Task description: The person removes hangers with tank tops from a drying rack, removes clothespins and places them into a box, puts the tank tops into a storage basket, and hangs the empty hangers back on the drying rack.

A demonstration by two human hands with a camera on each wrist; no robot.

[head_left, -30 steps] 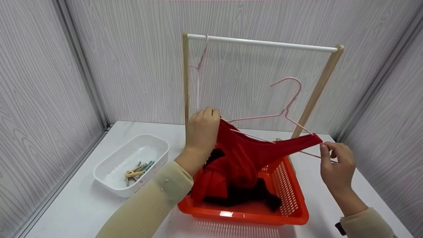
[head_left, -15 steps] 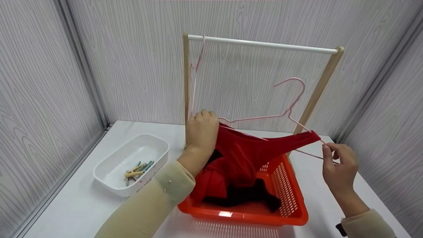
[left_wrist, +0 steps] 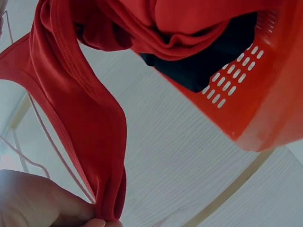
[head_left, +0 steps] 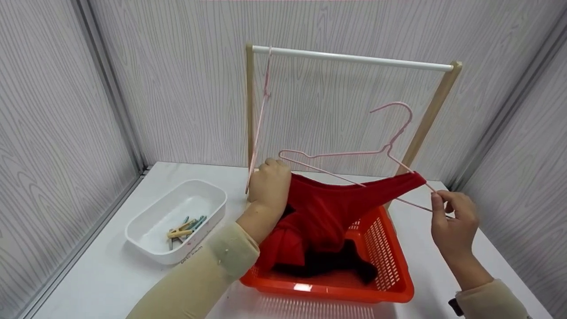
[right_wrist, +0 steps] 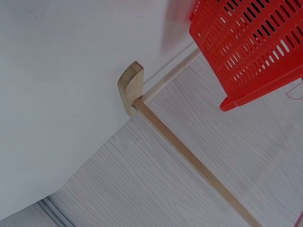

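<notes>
A red tank top (head_left: 328, 199) is stretched between both hands, its lower part bunched in the orange-red basket (head_left: 401, 277). My left hand (head_left: 270, 186) grips one strap; the left wrist view has its fingers (left_wrist: 61, 203) pinching the strap's end. My right hand (head_left: 456, 221) pinches the right corner of a pink wire hanger (head_left: 345, 153). The hanger's right arm runs through the other strap (head_left: 412, 178), a little short of the right fingers. The left end of the hanger sticks out free, just above my left hand. In the right wrist view the right hand is out of sight.
A wooden rack with a white rod (head_left: 354, 58) stands behind the basket. Another pink hanger (head_left: 262, 113) hangs at the rod's left end. Black cloth (head_left: 341, 261) lies in the basket. On the left, a white tray (head_left: 146, 221) holds several clothespins (head_left: 186, 228).
The hanger's left end has come into view above the left hand, which has dropped slightly with its strap. Bare wire now shows between right fingers and strap. The hanger on the rod has swung.
</notes>
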